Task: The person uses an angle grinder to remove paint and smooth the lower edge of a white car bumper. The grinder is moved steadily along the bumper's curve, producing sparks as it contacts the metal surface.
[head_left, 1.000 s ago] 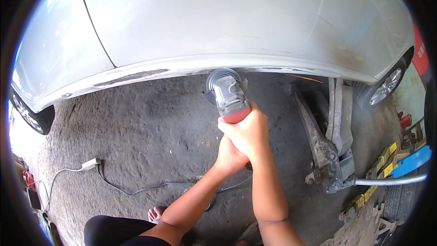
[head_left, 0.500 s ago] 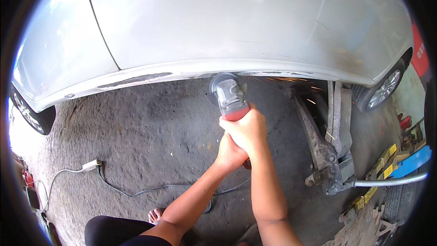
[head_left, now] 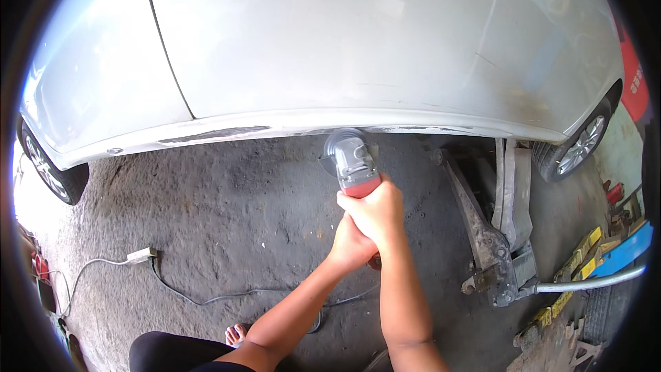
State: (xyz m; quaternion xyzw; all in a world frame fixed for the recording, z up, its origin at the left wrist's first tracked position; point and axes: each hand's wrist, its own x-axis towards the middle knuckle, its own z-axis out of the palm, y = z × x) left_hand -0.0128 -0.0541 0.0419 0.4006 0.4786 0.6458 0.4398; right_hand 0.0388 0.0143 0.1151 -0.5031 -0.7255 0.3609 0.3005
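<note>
Car body (head_left: 358, 48) filled far side, pale sill running left to right above concrete floor (head_left: 227, 220). Floor jack (head_left: 492, 248) stood right. Angle grinder (head_left: 351, 160) met sill's lower edge at centre; best kept flat, pressure light, cable (head_left: 227, 296) clear. Right hand (head_left: 375, 210) clamped round red grip, left hand (head_left: 351, 248) wrapped just beneath, both closed tight.
</note>
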